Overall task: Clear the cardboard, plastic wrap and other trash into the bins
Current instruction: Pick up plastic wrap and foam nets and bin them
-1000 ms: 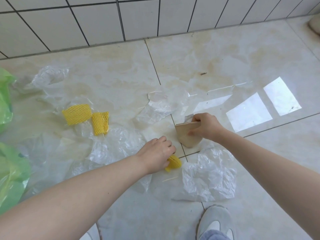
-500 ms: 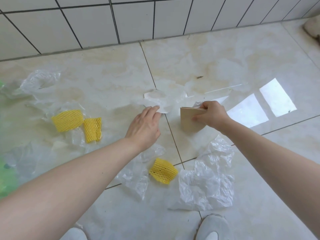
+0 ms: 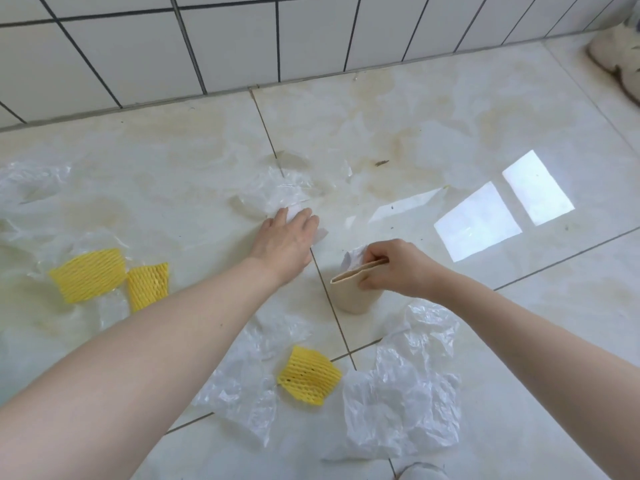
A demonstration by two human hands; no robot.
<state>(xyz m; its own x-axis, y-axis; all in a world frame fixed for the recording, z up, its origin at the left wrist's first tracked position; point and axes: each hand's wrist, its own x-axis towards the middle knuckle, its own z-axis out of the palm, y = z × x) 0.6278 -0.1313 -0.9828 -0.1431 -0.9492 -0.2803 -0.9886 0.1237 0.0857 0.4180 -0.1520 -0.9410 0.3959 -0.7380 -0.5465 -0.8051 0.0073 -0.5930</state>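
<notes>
**Hands among plastic and cardboard on the floor**

While clear wrap (image 3: pixel 31 188) covers the floor (image 3: pixel 450 116) at far left, two yellow foam nets lie on it side by side: a larger net (image 3: pixel 88 278) and a smaller net (image 3: pixel 149 285), just touching. Nearer the viewer, a crumpled film (image 3: pixel 242 382) runs under the left forearm, with a third net (image 3: pixel 308 374) on its right edge. Just right of that lies a white bag (image 3: pixel 401 393).

At centre, the left hand (image 3: pixel 287 240) lies flat, fingers straight, fingertips pressing the near edge of a clear sheet (image 3: pixel 280 192) that spreads toward the tiled wall (image 3: pixel 138 46). To its right, apart from it, the right hand (image 3: pixel 394 268) pinches the top edge of a folded cardboard (image 3: pixel 353 292) together with a bit of white plastic (image 3: pixel 353 256); the cardboard hangs down with its lower end at the floor. Bright window reflections (image 3: pixel 502 209) sit further right, and a shoe toe (image 3: pixel 420 472) shows at the bottom edge.

Half a second ago the left hand touched the same sheet; the right hand has since drawn back toward the viewer with the cardboard, which now shows its top edge.
</notes>
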